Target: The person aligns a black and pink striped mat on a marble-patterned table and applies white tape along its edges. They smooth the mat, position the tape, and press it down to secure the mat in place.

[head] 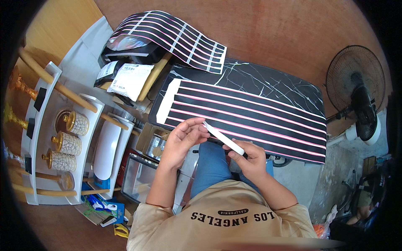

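Observation:
My right hand (pixel 249 157) grips the lower end of a slim white object (pixel 224 138), possibly a cutter, which slants up to the left. At its narrow tip is my left hand (pixel 187 136), fingers curled; whether they pinch the tip or something small cannot be told. Beyond both hands, a black sheet with pink-edged white stripes (pixel 251 116) lies lengthwise on a table with a black marble-pattern top (pixel 267 83). A second striped sheet (pixel 176 37), crossed by pale bands, curves over items at the back left.
A white parcel (pixel 132 80) and a dark parcel (pixel 106 73) lie left of the table. Further left stands a white shelf (pixel 89 125) with patterned jars (pixel 77 123). A glass-topped case (pixel 138 178) and cardboard box (pixel 144 138) are low left. A black fan (pixel 356 84) stands right.

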A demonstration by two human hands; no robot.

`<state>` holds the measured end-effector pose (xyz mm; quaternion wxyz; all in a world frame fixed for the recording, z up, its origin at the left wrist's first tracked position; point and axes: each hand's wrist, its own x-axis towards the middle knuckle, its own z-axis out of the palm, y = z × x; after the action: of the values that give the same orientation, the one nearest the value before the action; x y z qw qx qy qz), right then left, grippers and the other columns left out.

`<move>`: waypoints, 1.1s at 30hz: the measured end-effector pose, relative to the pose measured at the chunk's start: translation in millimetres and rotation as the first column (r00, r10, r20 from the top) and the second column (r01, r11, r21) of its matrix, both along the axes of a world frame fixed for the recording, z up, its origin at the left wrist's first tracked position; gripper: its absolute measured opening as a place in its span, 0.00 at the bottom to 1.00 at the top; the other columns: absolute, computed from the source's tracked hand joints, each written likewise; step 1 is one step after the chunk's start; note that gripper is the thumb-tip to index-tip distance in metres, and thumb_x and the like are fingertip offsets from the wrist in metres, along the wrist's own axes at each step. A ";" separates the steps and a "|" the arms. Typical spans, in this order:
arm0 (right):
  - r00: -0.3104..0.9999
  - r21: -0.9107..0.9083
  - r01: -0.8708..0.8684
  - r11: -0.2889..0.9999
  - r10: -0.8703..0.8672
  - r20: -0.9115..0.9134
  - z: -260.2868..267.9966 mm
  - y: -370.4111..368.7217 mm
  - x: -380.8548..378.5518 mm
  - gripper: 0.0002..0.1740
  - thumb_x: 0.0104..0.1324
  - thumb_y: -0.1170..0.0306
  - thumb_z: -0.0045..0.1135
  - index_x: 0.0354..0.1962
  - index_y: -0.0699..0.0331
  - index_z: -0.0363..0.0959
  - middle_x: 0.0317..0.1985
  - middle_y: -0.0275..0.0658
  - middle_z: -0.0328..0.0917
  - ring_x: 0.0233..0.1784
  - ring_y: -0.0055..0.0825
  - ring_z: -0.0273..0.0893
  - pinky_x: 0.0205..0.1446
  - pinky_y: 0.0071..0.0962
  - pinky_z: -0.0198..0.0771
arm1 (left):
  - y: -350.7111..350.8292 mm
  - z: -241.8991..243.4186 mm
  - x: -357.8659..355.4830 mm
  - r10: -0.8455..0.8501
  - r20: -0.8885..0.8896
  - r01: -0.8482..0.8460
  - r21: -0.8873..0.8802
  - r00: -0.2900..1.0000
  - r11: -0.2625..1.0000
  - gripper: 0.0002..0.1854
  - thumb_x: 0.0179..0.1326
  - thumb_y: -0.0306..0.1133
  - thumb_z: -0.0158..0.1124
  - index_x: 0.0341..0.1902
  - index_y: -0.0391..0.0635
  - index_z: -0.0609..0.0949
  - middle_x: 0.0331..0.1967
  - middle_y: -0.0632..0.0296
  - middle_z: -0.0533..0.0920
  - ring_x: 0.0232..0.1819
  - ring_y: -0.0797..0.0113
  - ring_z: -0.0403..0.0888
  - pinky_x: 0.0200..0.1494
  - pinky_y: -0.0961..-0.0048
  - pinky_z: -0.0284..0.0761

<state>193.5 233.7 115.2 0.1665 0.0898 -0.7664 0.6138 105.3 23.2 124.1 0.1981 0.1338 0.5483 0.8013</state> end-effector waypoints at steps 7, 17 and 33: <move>1.000 0.029 0.011 1.000 -0.012 0.021 -5.2 -3.3 0.1 0.13 0.57 0.72 0.68 0.40 0.67 0.81 0.38 0.44 0.84 0.43 0.36 0.84 0.59 0.33 0.72 | 0.1 13.0 -18.3 -0.009 -0.013 0.006 -0.208 1.000 0.978 0.13 0.66 0.32 0.63 0.49 0.37 0.81 0.37 0.61 0.84 0.41 0.74 0.82 0.46 0.78 0.78; 0.851 -0.323 -0.260 0.910 0.375 0.369 -3.2 -33.3 12.6 0.20 0.68 0.65 0.60 0.52 0.69 0.74 0.43 0.41 0.82 0.45 0.22 0.79 0.51 0.24 0.72 | -18.2 40.7 -66.9 -0.455 -0.745 -0.566 -0.666 0.488 0.485 0.02 0.55 0.30 0.68 0.32 0.47 0.86 0.31 0.60 0.84 0.38 0.62 0.80 0.45 0.63 0.68; 0.715 -0.813 -0.320 0.486 0.687 0.129 -12.8 -134.2 -71.1 0.29 0.72 0.78 0.44 0.68 0.69 0.51 0.66 0.46 0.65 0.71 0.31 0.61 0.72 0.31 0.55 | -21.6 -15.6 -248.1 -0.518 -0.685 -0.555 -0.724 0.513 0.409 0.06 0.54 0.28 0.66 0.34 0.39 0.86 0.33 0.50 0.84 0.36 0.53 0.82 0.42 0.63 0.77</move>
<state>122.4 99.5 102.4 -0.1833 0.1004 -0.3985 0.8930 -142.8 1.5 108.5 -0.0744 0.3709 0.9075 0.1826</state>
